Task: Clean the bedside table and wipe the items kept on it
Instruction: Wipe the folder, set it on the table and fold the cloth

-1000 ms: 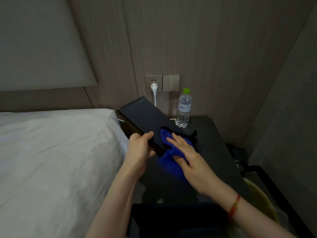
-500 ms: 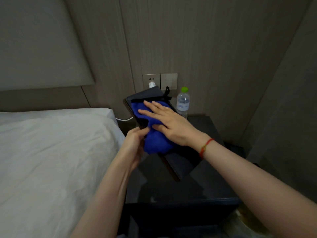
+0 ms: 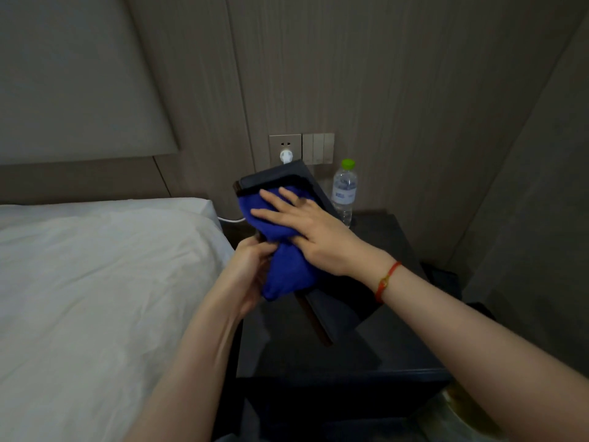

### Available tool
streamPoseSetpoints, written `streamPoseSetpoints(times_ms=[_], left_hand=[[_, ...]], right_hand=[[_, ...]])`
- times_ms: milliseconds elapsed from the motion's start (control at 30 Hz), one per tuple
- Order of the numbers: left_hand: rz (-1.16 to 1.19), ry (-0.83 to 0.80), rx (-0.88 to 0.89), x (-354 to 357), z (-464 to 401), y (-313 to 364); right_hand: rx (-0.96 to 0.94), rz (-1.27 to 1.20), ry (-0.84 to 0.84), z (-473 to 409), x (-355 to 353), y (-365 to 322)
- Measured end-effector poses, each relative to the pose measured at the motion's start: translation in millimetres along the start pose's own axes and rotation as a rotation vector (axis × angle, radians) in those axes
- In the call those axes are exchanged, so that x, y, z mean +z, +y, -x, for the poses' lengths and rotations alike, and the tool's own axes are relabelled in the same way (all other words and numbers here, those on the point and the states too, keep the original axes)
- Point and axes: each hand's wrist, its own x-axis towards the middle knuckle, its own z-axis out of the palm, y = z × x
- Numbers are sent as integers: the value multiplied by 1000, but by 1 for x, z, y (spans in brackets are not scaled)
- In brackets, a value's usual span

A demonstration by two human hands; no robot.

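right hand (image 3: 314, 231) flat, pushed blue cloth (image 3: 280, 250) up to folder (image 3: 322, 260) top edge | left hand (image 3: 251, 269) still grips folder | tabletop (image 3: 398, 339) unwiped

A bed (image 3: 95, 282) made up with a white, lightly creased sheet fills the left of the frame, its corner reaching toward the wall. Above it hangs a pale padded headboard panel (image 3: 79, 74), set against wood-grain wall panelling (image 3: 382, 74). A wall socket (image 3: 284, 145) holds a white plug (image 3: 286, 156), and a white cable (image 3: 231, 219) shows just beyond the bed's corner. Beside the socket sits a row of three light switches (image 3: 318, 148). At lower right, the curved yellowish rim of a round container (image 3: 459, 406) shows near the floor; what it is cannot be told. A dark frame (image 3: 446, 279) stands low against the right-hand wall.
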Motion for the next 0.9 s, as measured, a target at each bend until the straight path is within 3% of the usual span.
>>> streamPoseSetpoints(times_ms=[133,300,467,567,667,900], left_hand=[[-25,1,50,-3,1,6],[-147,29,24,0,5,6],[-34,63,70,-1,5,20],[10,140,63,-1,2,26],[-7,148,21,-1,1,24],[-11,137,-20,-9,0,20]], right_hand=[[-6,33,43,-11,-6,1],[232,-147,239,-16,4,12],[432,-400,323,4,22,22],[476,-357,294,25,38,23],[408,-278,224,39,51,18],[29,-68,49,51,49,12]])
